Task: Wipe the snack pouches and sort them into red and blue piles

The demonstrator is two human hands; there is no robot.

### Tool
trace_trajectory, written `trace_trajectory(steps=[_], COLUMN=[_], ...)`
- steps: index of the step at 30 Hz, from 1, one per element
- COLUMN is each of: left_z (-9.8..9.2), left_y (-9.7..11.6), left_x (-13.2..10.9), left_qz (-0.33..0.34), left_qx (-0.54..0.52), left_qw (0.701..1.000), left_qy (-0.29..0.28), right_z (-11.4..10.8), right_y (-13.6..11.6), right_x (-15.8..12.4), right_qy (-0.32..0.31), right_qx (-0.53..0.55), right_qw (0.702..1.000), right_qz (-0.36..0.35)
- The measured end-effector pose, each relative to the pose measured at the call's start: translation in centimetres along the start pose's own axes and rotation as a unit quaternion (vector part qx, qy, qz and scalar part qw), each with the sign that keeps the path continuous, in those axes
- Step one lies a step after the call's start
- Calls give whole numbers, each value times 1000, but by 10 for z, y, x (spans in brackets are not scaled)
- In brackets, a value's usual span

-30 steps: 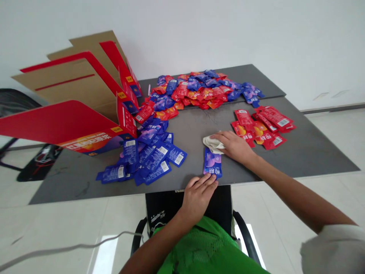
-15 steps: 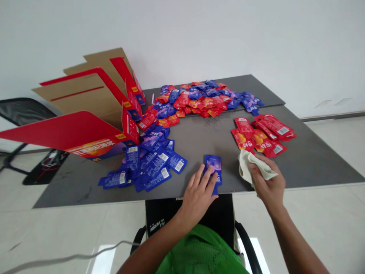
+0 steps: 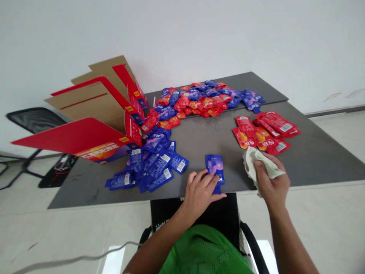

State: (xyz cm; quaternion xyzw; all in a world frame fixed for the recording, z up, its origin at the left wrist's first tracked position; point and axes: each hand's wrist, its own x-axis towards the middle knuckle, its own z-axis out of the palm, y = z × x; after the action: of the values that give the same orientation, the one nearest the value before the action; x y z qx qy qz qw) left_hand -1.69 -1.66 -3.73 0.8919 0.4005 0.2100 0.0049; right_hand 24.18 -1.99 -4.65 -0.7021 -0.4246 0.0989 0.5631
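Near the table's front edge a blue pouch (image 3: 214,163) lies flat, with another blue edge showing below it. My left hand (image 3: 199,192) rests over its lower left part, fingers bent and apart, thumb stretched along the bottom edge; the pouch is not lifted. In my right hand (image 3: 275,186) a crumpled off-white cloth (image 3: 253,161) is pinched between thumb and fingers, just above the table's front edge. Beyond the cloth sit several red pouches (image 3: 264,139). To the left of my left hand, several blue pouches (image 3: 156,167) lie in a loose pile.
Open red cardboard boxes (image 3: 99,140) stand along the left of the grey table (image 3: 205,137). A heap of mixed red and blue pouches (image 3: 199,99) spreads across the back, below a white wall. A black chair (image 3: 35,120) stands at far left.
My left fingers have bent and drawn back toward me on the blue pouch, and the thumb now reaches farther right. My right hand still holds the cloth. The view has shifted slightly.
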Motion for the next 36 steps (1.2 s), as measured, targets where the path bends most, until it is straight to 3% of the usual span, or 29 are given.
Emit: trace_trajectory(steps=[7, 11, 13, 16, 19, 23, 26, 30, 33, 36], left_z=[7, -5, -19, -43, -64, -70, -60, -39, -26, -20], left_y=[1, -3, -7, -17, -34, -57, -66, -71, -73, -67], left_x=[7, 22, 32, 47, 62, 78, 90, 107, 114, 108], left_qz=[10, -10, -44, -159, -261, -248, -235, -236, -251, -260], left_qx=[-42, -118, -181, -289, -368, -442, -408, -264, -210, -185], left_qw=[998, 989, 973, 928, 882, 861, 882, 931, 939, 944], left_qy=[52, 92, 138, 171, 140, 32, -37, -91, -102, -78], right_z=[0, 0, 0, -1, -1, -1, -1, -1, -1, -1], right_y=[3, 1, -1, -3, -3, -3, -4, -2, -1, -2], right_x=[2, 2, 2, 2, 2, 2, 3, 3, 4, 4], right_qy=[-11, -8, -5, -5, -5, 0, -1, -5, -9, -12], right_qx=[-4, -4, -8, -12, -11, -16, -14, -11, -15, -17], right_qw=[1000, 1000, 1000, 1000, 1000, 1000, 1000, 1000, 1000, 1000], right_qz=[-13, -13, -9, -2, 1, 13, 15, 10, 12, 8])
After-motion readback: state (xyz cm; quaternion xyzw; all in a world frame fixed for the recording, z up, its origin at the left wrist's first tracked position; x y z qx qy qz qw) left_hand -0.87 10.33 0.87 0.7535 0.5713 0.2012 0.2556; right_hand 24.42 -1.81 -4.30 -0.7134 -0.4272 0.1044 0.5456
